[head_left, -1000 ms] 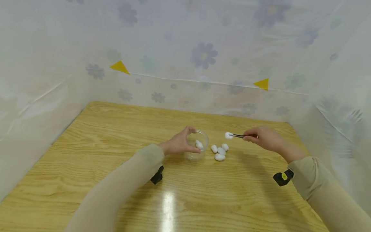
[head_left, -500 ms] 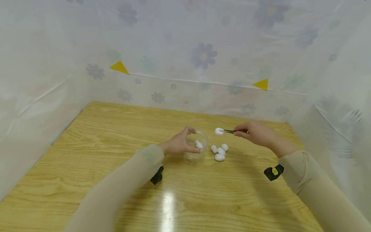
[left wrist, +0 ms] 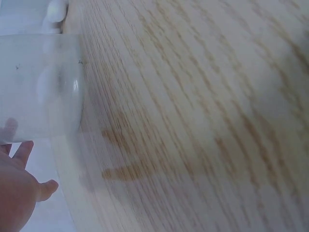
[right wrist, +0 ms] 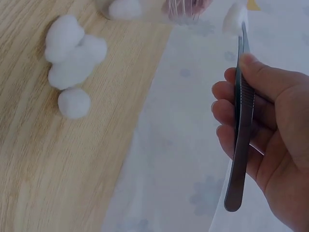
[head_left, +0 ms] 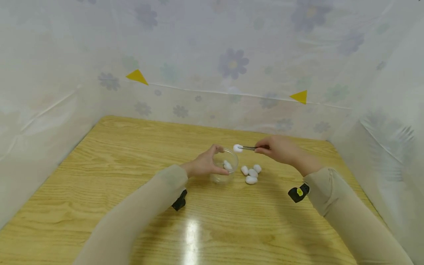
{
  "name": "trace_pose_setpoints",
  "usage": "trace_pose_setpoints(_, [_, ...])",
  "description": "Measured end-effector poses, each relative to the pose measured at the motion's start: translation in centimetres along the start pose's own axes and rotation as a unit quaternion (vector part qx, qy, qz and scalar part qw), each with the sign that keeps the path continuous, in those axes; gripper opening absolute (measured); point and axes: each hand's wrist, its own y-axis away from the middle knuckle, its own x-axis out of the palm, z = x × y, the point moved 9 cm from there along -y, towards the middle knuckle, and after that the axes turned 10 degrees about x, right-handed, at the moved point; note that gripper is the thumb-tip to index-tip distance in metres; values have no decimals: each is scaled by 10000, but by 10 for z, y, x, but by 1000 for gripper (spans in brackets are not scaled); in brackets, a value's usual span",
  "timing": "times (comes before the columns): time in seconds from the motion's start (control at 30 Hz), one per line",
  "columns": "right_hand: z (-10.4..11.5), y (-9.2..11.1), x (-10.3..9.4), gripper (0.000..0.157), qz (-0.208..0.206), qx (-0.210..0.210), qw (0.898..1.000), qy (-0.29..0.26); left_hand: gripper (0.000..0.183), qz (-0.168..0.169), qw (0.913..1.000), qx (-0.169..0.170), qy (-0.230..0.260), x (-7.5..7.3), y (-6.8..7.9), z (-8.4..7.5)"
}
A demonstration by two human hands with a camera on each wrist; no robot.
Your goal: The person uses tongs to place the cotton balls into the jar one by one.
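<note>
- The left hand grasps the clear container, its thumb along the near side and its fingers around the far side.
- The container stands upright on the wood-grain surface, its round mouth facing up; inside it, white cotton shows through the wall.
- The right hand pinches a pair of dark metal tweezers between thumb and fingers, with the tips pointing toward the container.
- Between the tweezer tips is a cotton ball, held above the surface, near the container's rim on its far right side; whether it touches the rim is hard to tell.
- Four loose cotton balls lie in a cluster on the surface, just to the right of the container.
- Both arms wear beige sleeves, and a black device sits at each wrist, the right one with a yellow mark.
- Behind the surface hangs a pale sheet printed with flowers, carrying two yellow triangles.
</note>
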Motion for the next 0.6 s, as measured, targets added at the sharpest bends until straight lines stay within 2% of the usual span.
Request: trace_pose_setpoints(0.6, [26, -14, 24, 21, 182, -433, 9988, -123, 82, -49, 9999, -110, 3, 1, 1, 0])
